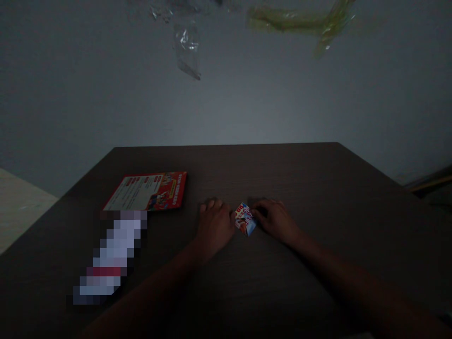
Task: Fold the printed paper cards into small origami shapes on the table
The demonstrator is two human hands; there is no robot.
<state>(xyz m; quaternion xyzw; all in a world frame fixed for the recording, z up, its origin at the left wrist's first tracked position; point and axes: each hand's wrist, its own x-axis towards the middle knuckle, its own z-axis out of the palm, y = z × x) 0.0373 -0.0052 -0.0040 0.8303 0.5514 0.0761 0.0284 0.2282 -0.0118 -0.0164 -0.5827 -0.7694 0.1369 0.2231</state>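
Note:
A small piece of colourful printed paper (246, 219), folded into an angular shape, lies on the dark table between my hands. At its left edge is my left hand (215, 226), palm down with its fingers curled and its thumb side pressed against the paper. My right hand (277, 219) pinches the paper's right edge between thumb and forefinger. The fingertips are dim, so the exact grip of each hand is hard to make out.
To the left on the wooden table (264, 169) lies a red and white printed box or booklet (146, 190). A pixelated, pale, long object (113, 256) is in front of it. Behind the table stands a grey wall (247, 103) bearing yellow tape (293, 20) and clear plastic (188, 49).

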